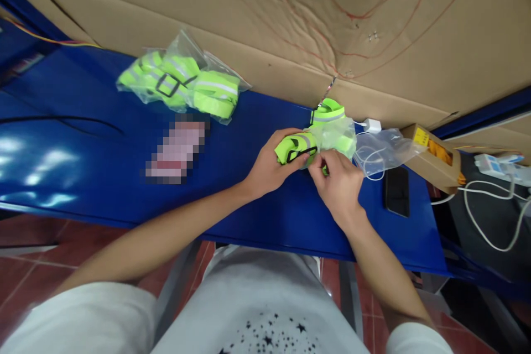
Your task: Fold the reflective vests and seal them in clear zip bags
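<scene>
I have a bright green bundle (293, 146) in my hands, close to the far edge of the blue surface (232, 177) and toward its right end. It is a folded strap with a shiny gray stripe and a black buckle, and cloudy clear plastic lies over part of it. My left hand (269, 163) is wrapped around its left side, with the thumb pressing on the near side. My right hand (342, 180) has its thumb and fingers pinched on the near side of the bundle — I can't tell if they have the plastic or the strap. Just past my hands, a green loop (332, 110) stands by the far edge. To the right there's a white plug (372, 125), a crinkly clear bag (392, 149) and white cord. A black phone (397, 192) lies near the right edge, and an open brown box (435, 157) sits at the far right corner. Over to the left, more green straps (178, 80) lie in clear bags along the far edge — nearer me is a blurred pink thing (180, 149).
</scene>
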The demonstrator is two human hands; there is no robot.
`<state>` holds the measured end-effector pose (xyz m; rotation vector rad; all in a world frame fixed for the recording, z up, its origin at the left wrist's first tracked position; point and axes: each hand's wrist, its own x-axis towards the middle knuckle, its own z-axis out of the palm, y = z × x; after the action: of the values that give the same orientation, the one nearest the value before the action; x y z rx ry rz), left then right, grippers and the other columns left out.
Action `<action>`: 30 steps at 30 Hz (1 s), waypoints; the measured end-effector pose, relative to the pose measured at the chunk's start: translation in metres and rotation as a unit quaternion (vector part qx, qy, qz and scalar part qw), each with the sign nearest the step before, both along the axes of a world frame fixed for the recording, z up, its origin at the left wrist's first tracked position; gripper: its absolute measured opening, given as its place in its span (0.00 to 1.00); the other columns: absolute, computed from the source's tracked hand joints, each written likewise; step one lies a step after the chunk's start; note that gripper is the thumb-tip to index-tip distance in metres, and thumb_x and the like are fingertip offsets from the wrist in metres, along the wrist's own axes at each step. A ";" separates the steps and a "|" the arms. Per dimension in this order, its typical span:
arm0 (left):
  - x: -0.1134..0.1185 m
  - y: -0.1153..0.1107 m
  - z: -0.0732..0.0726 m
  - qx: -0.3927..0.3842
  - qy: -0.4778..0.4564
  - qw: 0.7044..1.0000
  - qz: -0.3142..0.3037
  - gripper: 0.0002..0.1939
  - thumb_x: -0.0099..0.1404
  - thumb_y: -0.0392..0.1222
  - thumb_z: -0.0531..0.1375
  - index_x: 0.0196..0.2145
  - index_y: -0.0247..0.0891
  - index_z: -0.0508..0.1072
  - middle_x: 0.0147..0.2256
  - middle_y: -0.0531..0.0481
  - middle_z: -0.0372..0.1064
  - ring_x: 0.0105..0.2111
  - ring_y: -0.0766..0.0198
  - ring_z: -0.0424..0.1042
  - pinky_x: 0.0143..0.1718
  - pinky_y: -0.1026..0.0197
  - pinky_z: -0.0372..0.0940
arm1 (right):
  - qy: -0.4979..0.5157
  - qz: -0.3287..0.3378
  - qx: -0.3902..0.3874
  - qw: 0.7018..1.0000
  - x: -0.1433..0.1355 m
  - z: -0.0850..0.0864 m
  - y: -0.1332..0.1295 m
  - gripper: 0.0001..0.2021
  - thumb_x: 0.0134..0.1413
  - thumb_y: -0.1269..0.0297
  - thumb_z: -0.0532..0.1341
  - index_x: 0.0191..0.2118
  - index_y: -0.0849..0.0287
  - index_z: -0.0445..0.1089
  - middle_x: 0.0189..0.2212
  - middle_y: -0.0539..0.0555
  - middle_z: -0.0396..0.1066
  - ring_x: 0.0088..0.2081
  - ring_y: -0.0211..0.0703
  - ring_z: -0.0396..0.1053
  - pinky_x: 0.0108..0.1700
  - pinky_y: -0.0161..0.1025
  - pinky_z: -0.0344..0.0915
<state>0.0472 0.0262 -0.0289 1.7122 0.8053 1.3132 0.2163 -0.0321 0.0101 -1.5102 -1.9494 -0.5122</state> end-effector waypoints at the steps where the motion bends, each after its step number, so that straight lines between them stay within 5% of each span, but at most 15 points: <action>1: -0.001 0.002 -0.001 0.025 0.019 0.999 0.013 0.26 0.69 0.48 0.68 0.60 0.39 0.69 0.55 0.41 0.72 0.55 0.54 0.73 0.60 0.52 0.67 | -0.014 0.016 0.013 1.000 -0.002 -0.001 0.000 0.12 0.68 0.68 0.58 0.30 0.57 0.69 0.24 0.49 0.72 0.27 0.37 0.70 0.31 0.37 0.57; 5: -0.009 0.005 -0.003 0.090 0.103 0.990 0.041 0.33 0.68 0.47 0.68 0.66 0.40 0.63 0.55 0.39 0.66 0.57 0.51 0.70 0.63 0.47 0.65 | -0.003 0.054 -0.016 0.998 -0.005 -0.002 -0.002 0.12 0.70 0.65 0.58 0.31 0.56 0.69 0.25 0.49 0.74 0.28 0.38 0.72 0.32 0.37 0.60; 11: -0.015 0.002 -0.003 0.169 0.180 0.969 0.004 0.28 0.71 0.42 0.64 0.66 0.43 0.63 0.65 0.34 0.58 0.69 0.45 0.60 0.70 0.39 0.59 | 0.230 0.104 -0.065 0.965 0.000 0.000 -0.004 0.08 0.70 0.60 0.62 0.48 0.55 0.73 0.36 0.52 0.80 0.34 0.41 0.79 0.39 0.39 0.77; 16: -0.017 0.010 -0.007 0.223 0.231 0.943 -0.081 0.41 0.76 0.42 0.58 0.77 0.46 0.40 0.78 0.31 0.37 0.78 0.43 0.40 0.75 0.31 0.43 | 0.214 0.123 -0.070 0.966 0.003 -0.003 -0.004 0.05 0.71 0.65 0.60 0.43 0.55 0.74 0.32 0.51 0.79 0.31 0.39 0.77 0.37 0.36 0.75; 19: -0.015 0.011 -0.010 0.240 0.272 0.925 -0.114 0.43 0.75 0.35 0.54 0.78 0.43 0.34 0.77 0.31 0.39 0.78 0.45 0.40 0.75 0.33 0.43 | 0.200 0.131 -0.106 0.965 0.009 -0.003 -0.003 0.04 0.70 0.64 0.61 0.43 0.56 0.72 0.33 0.50 0.77 0.31 0.38 0.75 0.37 0.36 0.74; 23: -0.011 0.006 -0.015 0.273 0.279 0.914 -0.108 0.41 0.73 0.25 0.47 0.77 0.46 0.41 0.76 0.33 0.45 0.78 0.49 0.43 0.76 0.33 0.42 | 0.177 0.154 -0.170 0.957 0.017 -0.001 -0.003 0.10 0.69 0.60 0.63 0.51 0.58 0.71 0.39 0.54 0.75 0.35 0.41 0.75 0.40 0.40 0.74; 26: -0.013 0.003 -0.015 0.268 0.253 0.928 -0.051 0.35 0.72 0.28 0.55 0.72 0.48 0.58 0.76 0.34 0.46 0.77 0.43 0.44 0.74 0.28 0.42 | 0.214 0.174 -0.207 0.939 0.021 -0.003 -0.002 0.08 0.69 0.62 0.64 0.49 0.57 0.74 0.38 0.54 0.76 0.34 0.39 0.75 0.39 0.38 0.75; 30: -0.020 0.006 -0.010 0.271 0.292 0.916 -0.039 0.22 0.71 0.35 0.62 0.61 0.43 0.70 0.63 0.34 0.70 0.66 0.41 0.67 0.68 0.35 0.59 | 0.306 0.138 -0.248 0.909 0.030 -0.009 0.003 0.08 0.65 0.61 0.67 0.47 0.55 0.77 0.38 0.52 0.80 0.35 0.39 0.77 0.41 0.38 0.76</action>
<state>0.0272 0.0318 -0.0389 2.6270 0.7152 1.0250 0.2465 -0.0290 0.0015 -1.4034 -1.7858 0.5694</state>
